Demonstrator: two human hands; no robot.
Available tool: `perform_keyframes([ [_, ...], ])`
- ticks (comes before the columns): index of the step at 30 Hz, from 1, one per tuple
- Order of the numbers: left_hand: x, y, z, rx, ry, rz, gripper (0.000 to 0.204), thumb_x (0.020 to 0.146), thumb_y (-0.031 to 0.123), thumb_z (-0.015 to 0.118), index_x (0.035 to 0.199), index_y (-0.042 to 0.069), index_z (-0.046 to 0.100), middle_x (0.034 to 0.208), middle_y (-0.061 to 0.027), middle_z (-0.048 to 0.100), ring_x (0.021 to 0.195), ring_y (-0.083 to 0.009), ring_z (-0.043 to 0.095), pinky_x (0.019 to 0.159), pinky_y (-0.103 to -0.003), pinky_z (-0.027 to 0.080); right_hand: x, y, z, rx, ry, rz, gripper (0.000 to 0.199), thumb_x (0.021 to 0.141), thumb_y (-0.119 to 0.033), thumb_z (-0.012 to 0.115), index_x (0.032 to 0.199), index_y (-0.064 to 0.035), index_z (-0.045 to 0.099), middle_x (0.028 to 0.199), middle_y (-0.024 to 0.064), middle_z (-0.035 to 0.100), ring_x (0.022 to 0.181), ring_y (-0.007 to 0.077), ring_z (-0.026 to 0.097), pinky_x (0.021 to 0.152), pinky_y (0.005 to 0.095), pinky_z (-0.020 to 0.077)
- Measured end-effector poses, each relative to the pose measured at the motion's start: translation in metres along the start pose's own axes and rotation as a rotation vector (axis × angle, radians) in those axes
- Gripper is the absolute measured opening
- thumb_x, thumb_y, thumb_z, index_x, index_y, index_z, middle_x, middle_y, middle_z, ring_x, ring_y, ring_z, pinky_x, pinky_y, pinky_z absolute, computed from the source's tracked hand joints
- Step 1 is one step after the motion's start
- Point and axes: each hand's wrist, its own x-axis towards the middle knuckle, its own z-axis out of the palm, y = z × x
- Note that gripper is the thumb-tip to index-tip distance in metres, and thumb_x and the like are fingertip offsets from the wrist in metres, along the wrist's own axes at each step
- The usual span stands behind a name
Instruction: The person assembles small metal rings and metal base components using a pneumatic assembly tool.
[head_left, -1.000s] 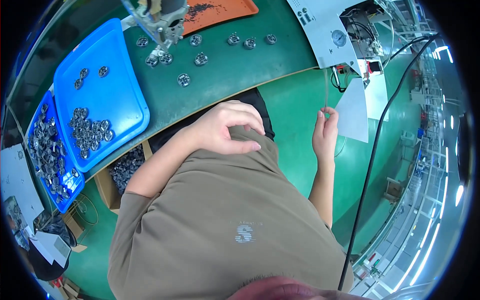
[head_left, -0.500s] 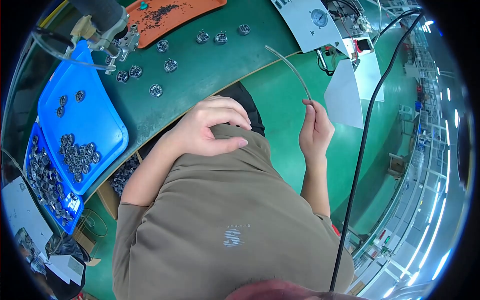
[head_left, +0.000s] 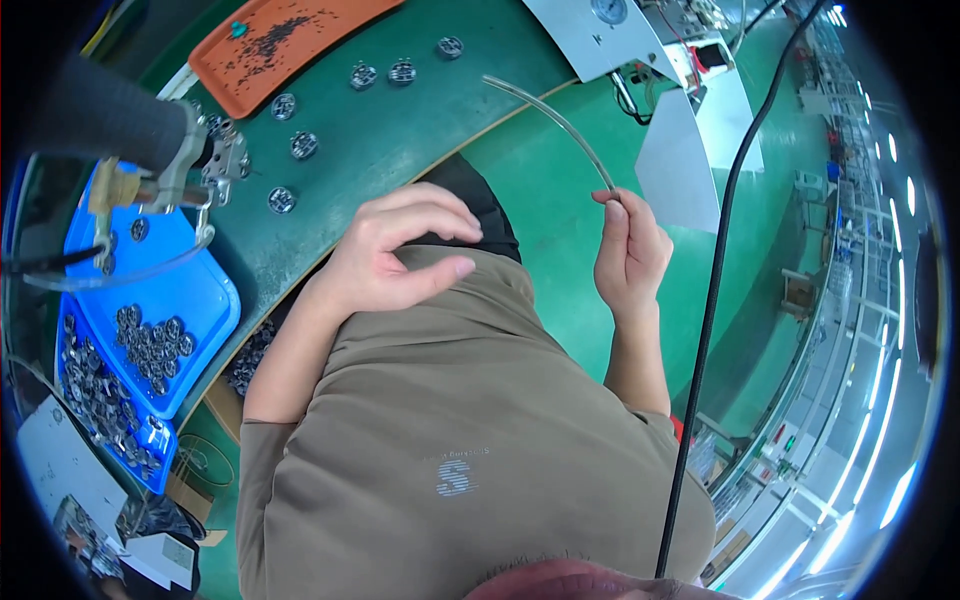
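My right hand (head_left: 630, 250) pinches the lower end of a thin, clear flexible tube (head_left: 555, 120), which curves up and leftward over the floor toward the bench edge. In front of my body, my left hand (head_left: 400, 245) is open and holds nothing, its thumb apart from the curled fingers. Nearest to it on the green bench (head_left: 350, 140) lies a small round metallic part (head_left: 281, 200). More such round parts (head_left: 402, 71) are spread farther back on the bench.
An orange tray (head_left: 225, 75) with tiny dark pieces lies at the back. Blue trays (head_left: 215, 320) at the left hold many round parts. A metal clamp fixture (head_left: 215, 160) overhangs them. A white gauge panel (head_left: 590, 40) stands at the far right; a black cable (head_left: 715, 270) crosses the right side.
The view has shifted, so the bench, trays and fixture sit differently in it. My right hand still pinches the tube, and my left hand stays open.
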Motion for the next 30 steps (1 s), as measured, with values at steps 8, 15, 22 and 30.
perform_keyframes([
  [8,0.041,0.004,0.02,-0.703,0.319,-0.272,0.044,0.106,0.014,0.054,0.146,-0.002,0.046,0.144,-0.0183,0.057,0.119,-0.0249,0.064,0.1,-0.033,0.05,0.012,-0.011,-0.008,0.06,-0.152,-0.115,0.008,0.097,-0.002,0.063,0.103,0.0021,0.068,0.068,0.01,0.063,0.054,0.0194,0.059,0.051,0.0309,0.0447],
  [15,0.042,-0.01,0.014,-0.796,0.387,-0.268,0.031,0.111,0.019,0.044,0.131,0.0,0.057,0.128,-0.021,0.066,0.109,-0.0251,0.07,0.091,-0.033,0.056,0.017,-0.013,-0.011,0.073,-0.206,-0.101,0.015,0.091,0.002,0.067,0.106,-0.0002,0.068,0.079,0.0123,0.069,0.06,0.0222,0.065,0.053,0.0316,0.0482],
  [22,0.05,-0.021,0.018,-0.581,0.475,-0.384,0.026,0.108,0.016,0.053,0.123,-0.002,0.063,0.114,-0.0159,0.072,0.095,-0.0212,0.072,0.083,-0.03,0.057,0.007,0.001,0.005,-0.302,-0.142,-0.238,0.025,0.089,-0.001,0.07,0.114,-0.0036,0.066,0.077,0.0088,0.065,0.061,0.0261,0.065,0.052,0.0358,0.0502],
  [30,0.028,-0.027,0.018,-0.521,0.306,-0.432,0.047,0.1,0.01,0.065,0.142,-0.004,0.049,0.122,-0.0135,0.068,0.098,-0.0156,0.067,0.093,-0.028,0.053,0.053,-0.001,-0.034,-0.233,0.016,-0.011,0.012,0.101,-0.009,0.058,0.11,-0.0031,0.065,0.08,0.0107,0.067,0.063,0.0221,0.064,0.058,0.0313,0.0497],
])
